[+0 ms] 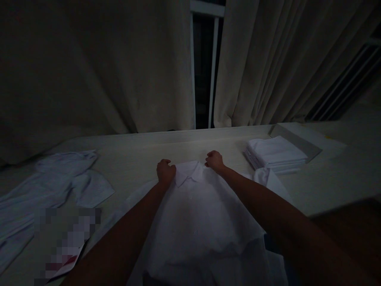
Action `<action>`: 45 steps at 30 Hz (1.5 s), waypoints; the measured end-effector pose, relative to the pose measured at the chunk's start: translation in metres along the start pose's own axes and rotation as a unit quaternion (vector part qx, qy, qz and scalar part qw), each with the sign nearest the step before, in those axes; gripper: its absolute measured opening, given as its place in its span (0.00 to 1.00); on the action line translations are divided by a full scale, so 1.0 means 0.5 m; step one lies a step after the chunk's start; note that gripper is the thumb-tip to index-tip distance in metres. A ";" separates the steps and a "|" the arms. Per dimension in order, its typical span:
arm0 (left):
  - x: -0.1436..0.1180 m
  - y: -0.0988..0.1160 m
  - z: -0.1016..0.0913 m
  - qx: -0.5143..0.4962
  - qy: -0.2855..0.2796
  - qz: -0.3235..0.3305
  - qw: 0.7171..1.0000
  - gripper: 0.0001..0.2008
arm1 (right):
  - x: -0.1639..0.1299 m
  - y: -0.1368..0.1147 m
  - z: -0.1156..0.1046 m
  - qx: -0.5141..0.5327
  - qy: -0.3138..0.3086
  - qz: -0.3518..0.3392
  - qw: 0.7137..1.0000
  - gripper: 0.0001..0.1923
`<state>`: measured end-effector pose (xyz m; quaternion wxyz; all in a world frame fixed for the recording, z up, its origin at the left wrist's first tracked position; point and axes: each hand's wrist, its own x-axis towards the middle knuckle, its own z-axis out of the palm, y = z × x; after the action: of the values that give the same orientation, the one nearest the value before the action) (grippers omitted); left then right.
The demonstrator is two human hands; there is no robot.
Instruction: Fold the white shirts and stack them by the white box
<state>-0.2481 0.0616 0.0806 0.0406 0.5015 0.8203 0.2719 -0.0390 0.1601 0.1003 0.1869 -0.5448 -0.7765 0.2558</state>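
A white collared shirt lies front up before me, its collar at the far end and its lower part bunched toward my body. My left hand is closed at the shoulder just left of the collar. On the other side, my right hand has its fingers curled at the right shoulder, a little farther from the collar. The cloth between the fingers is hard to make out in the dim light. One sleeve spreads out to the right beyond my forearm.
A stack of folded white shirts sits at the right, beside a pale box or board. Loose white garments lie at the left, near a partly blurred packet. Curtains hang behind the table.
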 end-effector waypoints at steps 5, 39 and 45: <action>-0.069 -0.031 0.038 0.021 -0.062 0.103 0.992 0.18 | -0.077 0.024 0.067 -0.039 -0.020 -0.067 0.997 0.14; -0.292 -0.133 -0.128 0.120 0.018 0.056 0.991 0.34 | -0.122 0.039 0.145 -0.156 0.025 -0.177 0.972 0.30; -0.663 -0.195 -0.221 0.251 -0.045 -0.007 0.967 0.28 | -0.285 -0.074 0.181 -0.130 -0.003 -0.326 0.936 0.19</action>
<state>-0.1998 -0.2975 0.0586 -0.0476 0.5016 0.8631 0.0345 -0.0704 -0.0021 0.0486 0.1850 -0.2801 -0.9387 0.0790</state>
